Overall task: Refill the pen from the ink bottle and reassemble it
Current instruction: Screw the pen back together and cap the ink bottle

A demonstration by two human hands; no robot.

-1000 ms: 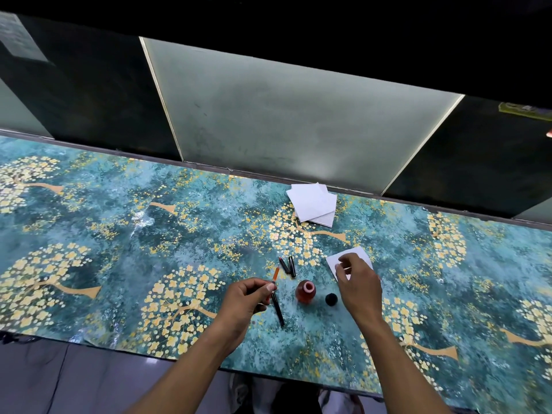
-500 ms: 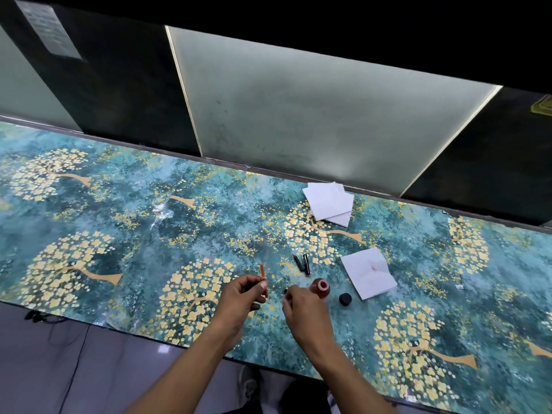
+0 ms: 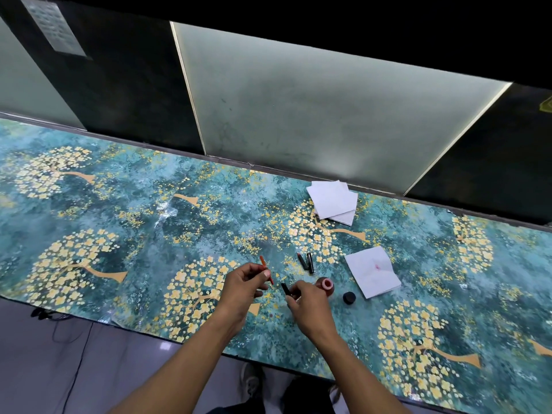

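My left hand [image 3: 243,286] pinches a thin orange-red ink tube [image 3: 263,262] that sticks up and away past the fingers. Just right of it, my right hand [image 3: 307,303] grips a short black pen section [image 3: 285,288], its end pointing toward the left hand. The two parts are close but apart. A small open red ink bottle [image 3: 326,286] stands right behind my right hand, with its black cap [image 3: 349,297] lying beside it. Two more dark pen parts [image 3: 307,261] lie on the table beyond the bottle.
A white tissue [image 3: 372,271] with a pink stain lies right of the bottle. A stack of white tissues [image 3: 333,201] sits near the table's back edge. The teal floral tabletop [image 3: 119,222] ends close to me; floor, cables and a shoe show below.
My right hand left the stained tissue, came left to my left hand and took the black pen section. The orange tube stays in my left hand. The camera view shifted left.
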